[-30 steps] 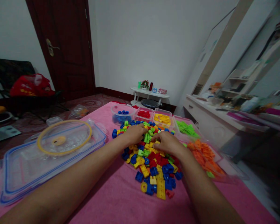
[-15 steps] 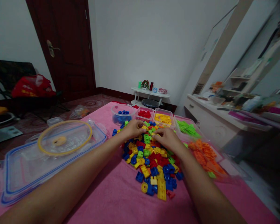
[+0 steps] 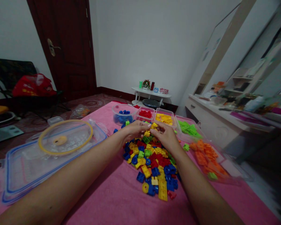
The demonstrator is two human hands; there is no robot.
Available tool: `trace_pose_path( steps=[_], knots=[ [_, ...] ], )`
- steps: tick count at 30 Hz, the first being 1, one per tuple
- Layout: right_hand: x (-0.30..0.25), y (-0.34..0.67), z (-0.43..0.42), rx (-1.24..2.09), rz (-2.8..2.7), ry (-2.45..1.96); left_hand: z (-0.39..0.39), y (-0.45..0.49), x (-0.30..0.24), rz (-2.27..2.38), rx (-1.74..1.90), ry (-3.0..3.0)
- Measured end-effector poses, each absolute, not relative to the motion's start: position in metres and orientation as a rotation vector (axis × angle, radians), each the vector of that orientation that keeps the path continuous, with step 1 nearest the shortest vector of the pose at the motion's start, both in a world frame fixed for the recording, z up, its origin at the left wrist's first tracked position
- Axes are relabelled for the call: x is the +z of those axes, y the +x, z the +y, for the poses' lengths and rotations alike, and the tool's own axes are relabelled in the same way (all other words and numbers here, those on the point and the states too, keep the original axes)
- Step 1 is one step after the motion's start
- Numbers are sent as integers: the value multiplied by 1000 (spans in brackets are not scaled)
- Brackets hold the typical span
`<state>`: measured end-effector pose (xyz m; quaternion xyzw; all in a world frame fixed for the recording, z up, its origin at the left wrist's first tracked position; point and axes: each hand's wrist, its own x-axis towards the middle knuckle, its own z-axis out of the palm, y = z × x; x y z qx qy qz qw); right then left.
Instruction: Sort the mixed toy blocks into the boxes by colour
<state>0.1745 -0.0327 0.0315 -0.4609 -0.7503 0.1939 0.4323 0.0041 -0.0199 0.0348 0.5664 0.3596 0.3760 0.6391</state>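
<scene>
Above the far part of a heap of mixed plastic building blocks (image 3: 152,156), my two hands come close together. My right hand (image 3: 165,134) is closed, pinching a yellow building block (image 3: 154,125) between thumb and fingers. The fingertips of my left hand (image 3: 135,129) meet the same small yellow piece from the other side. Just below them a second yellow block (image 3: 147,133) shows; whether it is joined to the first I cannot tell. The heap holds red, blue, yellow and green pieces.
Behind the heap stand clear containers of blue (image 3: 124,117), red (image 3: 145,114), yellow (image 3: 164,118) and green blocks (image 3: 189,129). Orange blocks (image 3: 207,157) fill a tray at right. A blue-edged lid (image 3: 53,170) and a round yellow-rimmed lid (image 3: 65,137) lie left on the pink cloth (image 3: 117,193).
My hands have come closer together and lifted slightly off the heap, with yellow blocks now between them. A green block now lies apart, right of my right wrist.
</scene>
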Motion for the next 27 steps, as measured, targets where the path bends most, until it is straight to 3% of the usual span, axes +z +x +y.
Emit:
trace_pose_path(
  steps=[16, 27],
  knots=[
    [43, 176, -35, 829, -1877, -1145, -16, 0, 32, 800, 849, 1238],
    [62, 224, 79, 484, -1591, -1482, -4, -4, 31, 911, 1082, 1037]
  ],
)
